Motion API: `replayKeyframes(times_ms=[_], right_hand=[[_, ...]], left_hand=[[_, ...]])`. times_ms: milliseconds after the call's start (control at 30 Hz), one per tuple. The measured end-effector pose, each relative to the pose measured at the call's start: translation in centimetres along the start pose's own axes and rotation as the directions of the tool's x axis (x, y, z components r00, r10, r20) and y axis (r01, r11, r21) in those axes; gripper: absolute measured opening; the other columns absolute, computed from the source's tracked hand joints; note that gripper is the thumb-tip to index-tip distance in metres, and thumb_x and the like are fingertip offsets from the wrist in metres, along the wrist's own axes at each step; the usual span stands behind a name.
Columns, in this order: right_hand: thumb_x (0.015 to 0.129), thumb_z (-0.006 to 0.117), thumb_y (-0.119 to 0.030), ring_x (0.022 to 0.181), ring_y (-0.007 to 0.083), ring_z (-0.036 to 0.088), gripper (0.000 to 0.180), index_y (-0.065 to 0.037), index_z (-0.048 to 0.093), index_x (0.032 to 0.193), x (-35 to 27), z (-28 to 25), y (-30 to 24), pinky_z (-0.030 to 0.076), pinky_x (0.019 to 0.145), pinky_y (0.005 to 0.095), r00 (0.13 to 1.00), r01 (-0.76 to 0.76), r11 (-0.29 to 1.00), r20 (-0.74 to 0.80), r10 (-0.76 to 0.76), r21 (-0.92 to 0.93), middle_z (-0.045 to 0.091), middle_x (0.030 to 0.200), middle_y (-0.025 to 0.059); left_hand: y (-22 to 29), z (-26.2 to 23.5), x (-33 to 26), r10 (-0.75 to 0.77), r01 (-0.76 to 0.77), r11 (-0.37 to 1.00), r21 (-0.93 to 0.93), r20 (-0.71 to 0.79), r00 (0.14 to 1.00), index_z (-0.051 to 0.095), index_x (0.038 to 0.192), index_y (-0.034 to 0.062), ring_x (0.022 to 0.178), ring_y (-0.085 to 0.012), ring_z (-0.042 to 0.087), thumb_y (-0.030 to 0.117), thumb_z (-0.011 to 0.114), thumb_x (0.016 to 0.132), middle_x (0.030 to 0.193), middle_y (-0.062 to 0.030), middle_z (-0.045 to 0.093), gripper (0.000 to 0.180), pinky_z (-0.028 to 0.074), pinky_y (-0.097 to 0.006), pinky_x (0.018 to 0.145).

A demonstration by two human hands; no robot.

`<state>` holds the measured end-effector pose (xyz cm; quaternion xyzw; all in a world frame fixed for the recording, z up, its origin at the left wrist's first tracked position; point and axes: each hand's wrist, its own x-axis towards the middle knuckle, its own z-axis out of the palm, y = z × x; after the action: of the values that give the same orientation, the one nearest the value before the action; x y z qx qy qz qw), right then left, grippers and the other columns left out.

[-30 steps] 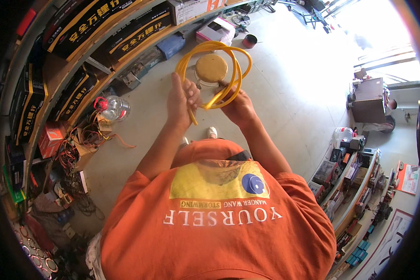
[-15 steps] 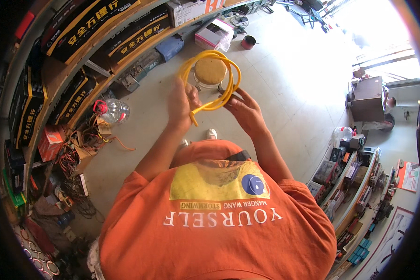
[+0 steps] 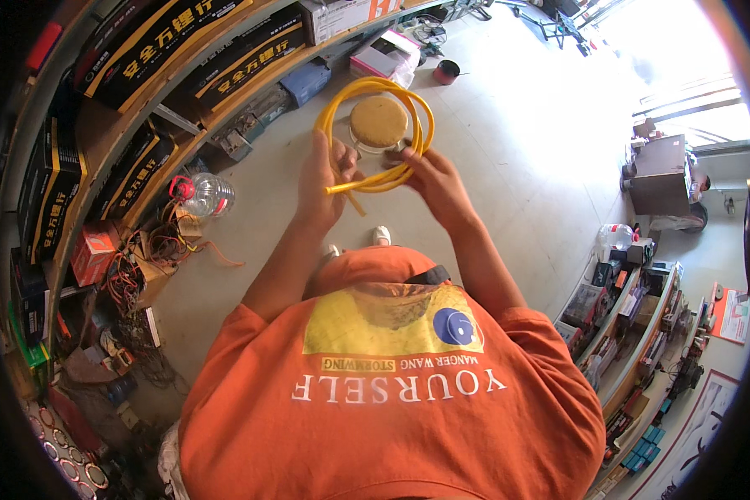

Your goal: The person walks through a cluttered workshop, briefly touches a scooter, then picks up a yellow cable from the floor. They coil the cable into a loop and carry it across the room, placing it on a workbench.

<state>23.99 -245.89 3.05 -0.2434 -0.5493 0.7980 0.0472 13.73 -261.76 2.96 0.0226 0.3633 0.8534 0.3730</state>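
A yellow hose (image 3: 373, 85), looped into a loose coil of several turns, is held up in front of me between both hands. My left hand (image 3: 332, 167) is closed round the coil's left side, fingers curled. My right hand (image 3: 432, 173) pinches the lower right of the coil between thumb and fingers. One cut end of the hose points left just in front of my left wrist, and another end hangs a little below it. Through the loop shows the round tan seat of a stool (image 3: 378, 122) standing on the floor beyond.
Shelves with black boxes (image 3: 250, 62) run along the left. Below them are a large clear bottle (image 3: 208, 196) and tangled wires (image 3: 154, 250). A dark red pot (image 3: 446, 72) sits on the floor farther off. Low shelves of goods (image 3: 625, 333) and a brown cabinet (image 3: 658, 175) stand at right.
The coil has opened wider and rounder. Its cut end has swung left across my left wrist. My right hand has shifted slightly left and up, tightening its grip on the hose.
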Motion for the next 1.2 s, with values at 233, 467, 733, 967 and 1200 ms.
replayKeyframes(times_ms=[233, 467, 733, 967, 1200], right_hand=[[0.091, 0.058, -0.008, 0.1, 0.0154, 0.06, 0.041, 0.006, 0.044, 0.127, 1.9, -0.3, 0.0, 0.046, 0.088, 0.0271, 0.918, 0.251, 0.774, -0.112, -0.381, -0.581, 0.061, 0.112, 0.0108], [0.09, 0.043, 0.003, 0.104, 0.0224, 0.06, 0.032, 0.009, 0.045, 0.12, 1.4, 1.9, 1.8, 0.047, 0.094, 0.032, 0.989, 0.097, 0.988, -0.103, -0.11, -0.124, 0.058, 0.113, 0.0162], [0.088, 0.038, 0.004, 0.103, 0.0335, 0.06, 0.033, 0.009, 0.038, 0.121, -0.5, 1.4, 1.4, 0.051, 0.093, 0.0441, 0.988, 0.087, 0.946, -0.152, -0.041, 0.311, 0.055, 0.114, 0.024], [0.085, 0.039, 0.006, 0.1, 0.0348, 0.061, 0.029, 0.006, 0.039, 0.113, -1.1, 1.2, 1.9, 0.051, 0.092, 0.0457, 0.949, 0.265, 0.892, -0.261, -0.175, 0.365, 0.056, 0.109, 0.0256], [0.075, 0.044, 0.005, 0.078, 0.0226, 0.061, 0.033, 0.002, 0.047, 0.108, -1.4, 0.7, 1.3, 0.05, 0.072, 0.0337, 0.938, 0.29, 0.918, -0.269, -0.217, 0.272, 0.059, 0.097, 0.016]], left_hand=[[0.0, 0.2, -0.6, -0.008, 0.008, 1.0, 0.024, -0.001, 1.0, 0.037, 0.075, 0.0155, 0.052, -0.004, 0.037, 0.06, 0.035, 0.094, 0.068, 0.0014, 0.042, 0.048, 0.044, -0.019, 0.057], [0.4, -0.1, -0.1, 0.051, -0.049, 0.997, -0.061, 0.03, 0.998, 0.042, 0.076, 0.0137, 0.056, -0.0071, 0.044, 0.062, 0.03, 0.094, 0.069, -0.0012, 0.047, 0.053, 0.047, -0.023, 0.06], [-0.8, -1.8, 0.5, 0.147, -0.12, 0.98, 0.16, -0.171, 0.974, 0.06, 0.101, 0.0021, 0.064, -0.0122, 0.056, 0.063, 0.025, 0.094, 0.087, -0.0099, 0.064, 0.071, 0.053, -0.029, 0.069], [-3.4, -2.7, -0.8, 0.305, -0.31, 0.893, 0.327, 0.067, 0.95, 0.039, 0.132, 0.0027, 0.089, -0.0208, 0.062, 0.03, 0.029, 0.098, 0.117, -0.0145, 0.056, 0.044, 0.051, -0.033, 0.082], [-4.2, -3.1, 0.0, 0.453, -0.391, 0.764, 0.513, 0.004, 0.891, 0.035, 0.137, 0.0004, 0.098, -0.0219, 0.058, 0.026, 0.032, 0.099, 0.119, -0.0143, 0.054, 0.046, 0.047, -0.033, 0.088]])
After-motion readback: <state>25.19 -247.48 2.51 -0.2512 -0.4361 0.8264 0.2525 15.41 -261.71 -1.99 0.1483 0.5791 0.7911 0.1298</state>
